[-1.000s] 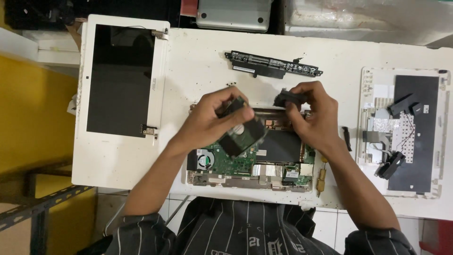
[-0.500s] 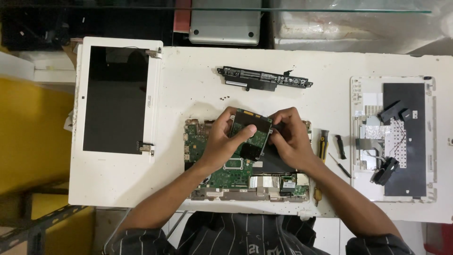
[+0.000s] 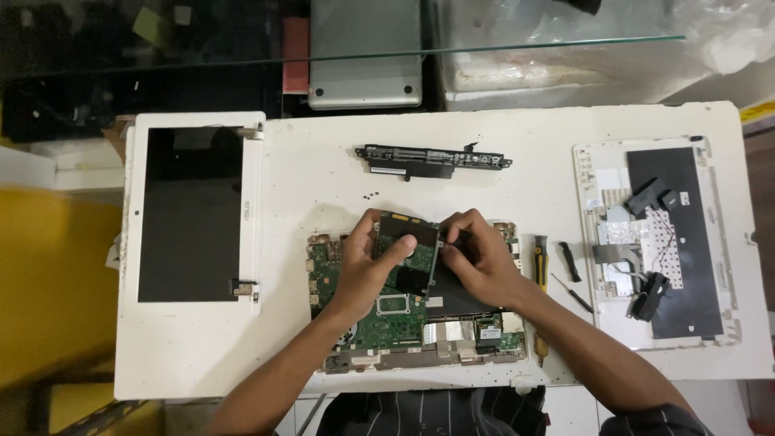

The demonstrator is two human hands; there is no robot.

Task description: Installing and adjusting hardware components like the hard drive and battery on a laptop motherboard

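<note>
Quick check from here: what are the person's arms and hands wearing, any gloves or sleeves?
No gloves: the left hand and right hand are bare, with no rings or watch visible. Forearms are uncovered. A dark pinstriped sleeve shows at the right upper arm only.

i've got both arms in the head view, bare from wrist to above the elbow. left hand (image 3: 363, 270) and right hand (image 3: 478, 262) carry no gloves, rings or watch that i can make out. at the bottom edge there's a dark shirt (image 3: 436, 412) with thin pale stripes, and a short sleeve (image 3: 658, 420) in the same cloth on the right arm.
</note>
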